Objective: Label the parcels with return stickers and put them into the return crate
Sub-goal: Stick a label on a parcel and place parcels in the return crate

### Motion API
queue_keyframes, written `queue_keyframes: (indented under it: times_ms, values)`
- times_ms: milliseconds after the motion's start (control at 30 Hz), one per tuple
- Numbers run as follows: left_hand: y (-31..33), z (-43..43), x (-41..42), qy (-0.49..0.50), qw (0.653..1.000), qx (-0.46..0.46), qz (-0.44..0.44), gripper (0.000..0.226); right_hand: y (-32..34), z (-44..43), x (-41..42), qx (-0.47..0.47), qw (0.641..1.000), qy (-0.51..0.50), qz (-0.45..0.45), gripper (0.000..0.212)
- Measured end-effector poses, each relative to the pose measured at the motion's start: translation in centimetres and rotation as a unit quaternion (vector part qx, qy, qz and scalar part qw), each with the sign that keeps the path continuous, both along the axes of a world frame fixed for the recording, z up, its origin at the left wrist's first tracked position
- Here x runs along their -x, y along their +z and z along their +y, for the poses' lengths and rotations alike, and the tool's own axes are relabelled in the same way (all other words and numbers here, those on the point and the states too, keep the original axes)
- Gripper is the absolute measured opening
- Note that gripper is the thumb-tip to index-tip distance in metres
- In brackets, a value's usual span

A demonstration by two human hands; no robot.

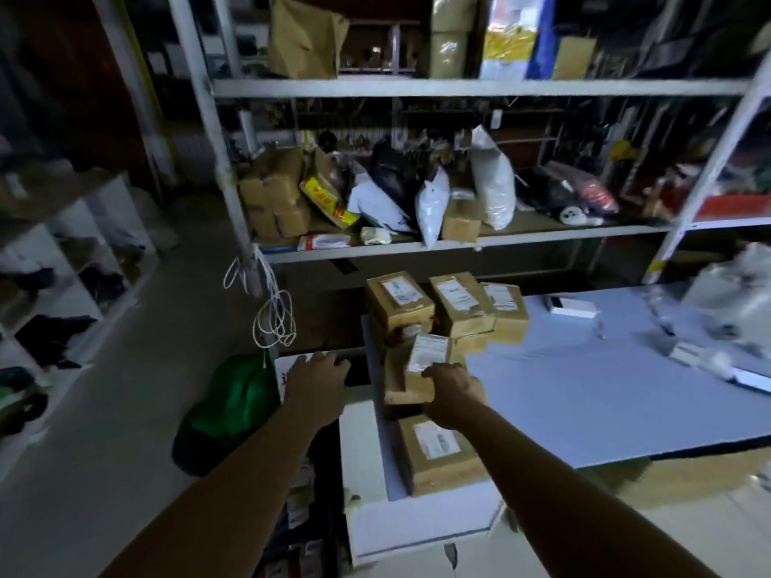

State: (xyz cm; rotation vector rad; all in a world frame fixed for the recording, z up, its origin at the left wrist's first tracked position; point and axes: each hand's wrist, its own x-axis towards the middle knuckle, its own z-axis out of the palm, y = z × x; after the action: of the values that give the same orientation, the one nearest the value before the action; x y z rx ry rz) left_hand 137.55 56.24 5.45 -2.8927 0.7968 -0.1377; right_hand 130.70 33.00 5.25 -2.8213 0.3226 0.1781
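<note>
Small labelled cardboard parcel (426,362), at the counter's (605,390) left edge, 6 o'clock of the stacked parcels (457,306): probably light, stiff, corners crushable; right hand (452,394) curls its fingers round the near end; left hand (319,379), 9 o'clock, fingers loosely spread.

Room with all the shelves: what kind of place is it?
Probably a parcel stockroom or packing room: metal shelving crammed with cardboard boxes and mailer bags, plus labelled parcels stacked on a blue table.
</note>
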Motion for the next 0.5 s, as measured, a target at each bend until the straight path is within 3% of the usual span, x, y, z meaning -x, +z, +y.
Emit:
queue_keyframes:
  times_ms: [233,367,500]
  values:
    - [2.6,-12.1,3.1,-0.027,0.997,0.039,0.056,0.036,1.4,-10.6,3.6,-0.024,0.999,-0.048,0.002,0.062]
    - [2.2,-17.6,0.5,-0.027,0.997,0.045,0.055,0.041,0.9,-15.5,1.8,-0.018,0.998,-0.052,0.007,0.061]
    - [-0.4,-23.4,-3.9,-0.021,0.997,0.059,0.047,0.032,0.2,-20.4,-1.2,-0.001,0.998,-0.057,0.019,0.061]
